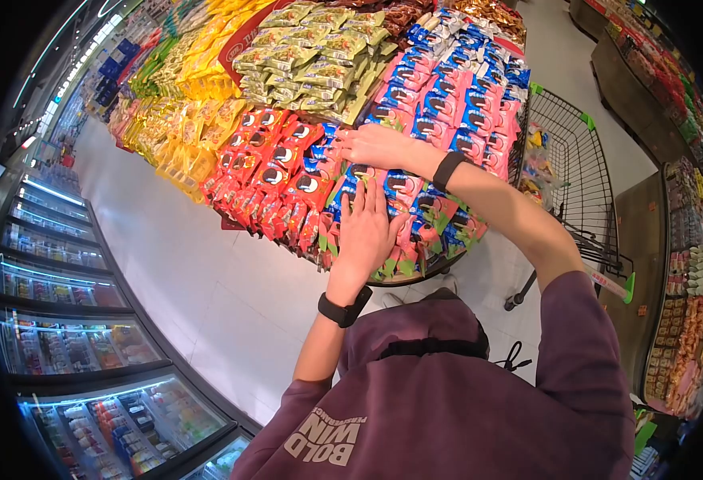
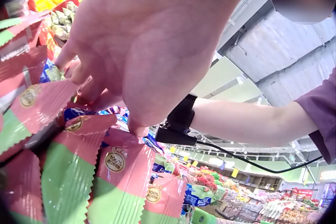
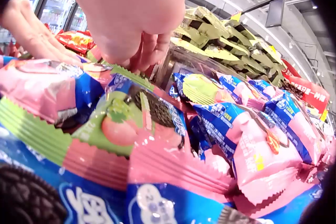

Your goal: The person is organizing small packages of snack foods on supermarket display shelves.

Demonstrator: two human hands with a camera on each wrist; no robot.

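Blue-and-pink snack packets with cookie pictures lie in rows on a display. My left hand rests on the front ones, fingers straight and spread, its palm towards the camera in the left wrist view. Under it, the pink-and-green ends of packets stand close together. Farther back, my right hand reaches across to the left, where the blue packets meet the red packets. In the right wrist view its bent fingers dip down behind a packet with a pink fruit picture; what the fingertips hold is hidden.
Green packets are heaped behind and yellow packets lie to the left. A wire shopping cart stands right of the display. Glass-fronted coolers line the left, and stocked shelves the right.
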